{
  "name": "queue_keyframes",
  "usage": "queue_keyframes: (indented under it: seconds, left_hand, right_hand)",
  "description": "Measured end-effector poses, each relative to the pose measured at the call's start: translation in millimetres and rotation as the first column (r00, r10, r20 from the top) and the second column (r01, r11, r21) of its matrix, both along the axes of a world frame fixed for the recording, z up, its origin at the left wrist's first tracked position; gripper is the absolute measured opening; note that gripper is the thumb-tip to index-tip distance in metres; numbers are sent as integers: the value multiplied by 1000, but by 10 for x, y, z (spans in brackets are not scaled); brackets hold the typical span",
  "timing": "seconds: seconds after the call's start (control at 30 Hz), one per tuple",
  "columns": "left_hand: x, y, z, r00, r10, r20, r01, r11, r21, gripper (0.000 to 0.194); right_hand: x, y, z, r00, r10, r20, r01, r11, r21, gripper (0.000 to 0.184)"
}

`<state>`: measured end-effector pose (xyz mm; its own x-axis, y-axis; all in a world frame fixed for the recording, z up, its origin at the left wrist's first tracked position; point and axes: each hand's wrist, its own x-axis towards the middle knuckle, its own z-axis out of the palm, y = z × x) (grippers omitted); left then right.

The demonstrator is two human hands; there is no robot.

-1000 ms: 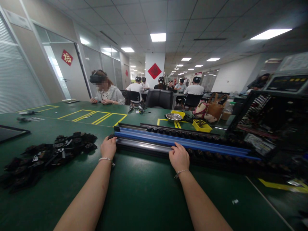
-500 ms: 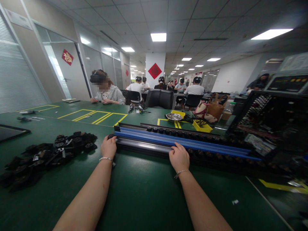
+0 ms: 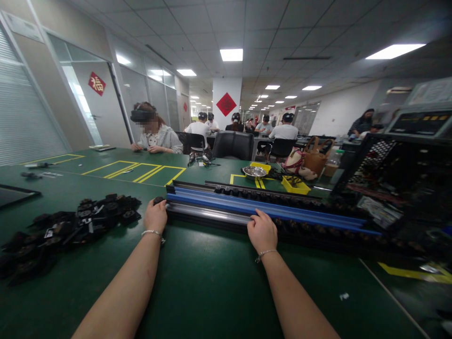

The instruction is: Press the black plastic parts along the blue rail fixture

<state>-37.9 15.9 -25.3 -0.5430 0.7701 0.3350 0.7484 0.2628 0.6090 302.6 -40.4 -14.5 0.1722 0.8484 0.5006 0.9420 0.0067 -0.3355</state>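
My left hand (image 3: 155,217) is closed around a small black part (image 3: 158,200), at the left end of a long rail assembly. My fingers hide most of that part. The assembly has a silver metal rail (image 3: 212,213) along its near side and a blue rail (image 3: 226,199) behind it. My right hand (image 3: 262,230) grips the near side of the silver rail about midway along, thumb and fingers bent over it. Rows of black parts (image 3: 310,227) line the rails to the right. Left of my left hand lies a loose pile of similar black parts (image 3: 84,221).
A metal bowl (image 3: 254,171) and a yellow tray (image 3: 295,185) stand behind the rails. A dark perforated frame (image 3: 374,155) rises at the right. Across the green table (image 3: 208,287) sits a person in a headset (image 3: 158,136). Cables and tools (image 3: 202,159) lie farther back.
My left hand has shifted slightly left, away from the rail's end, with the black part in it. My right hand stays in place on the silver rail.
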Motion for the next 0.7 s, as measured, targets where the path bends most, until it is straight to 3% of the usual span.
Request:
queue_keyframes:
  seconds: [0.53,0.7]
  left_hand:
    - [-28,-7,40,995,62,81,-64,998,23,41]
    - [-219,32,-17,990,128,61,-133,987,85,38]
  right_hand:
    - [-7,0,15,1000,-8,2,8,1000,-15,33]
    - [-9,3,3,1000,-14,-13,14,1000,-2,32]
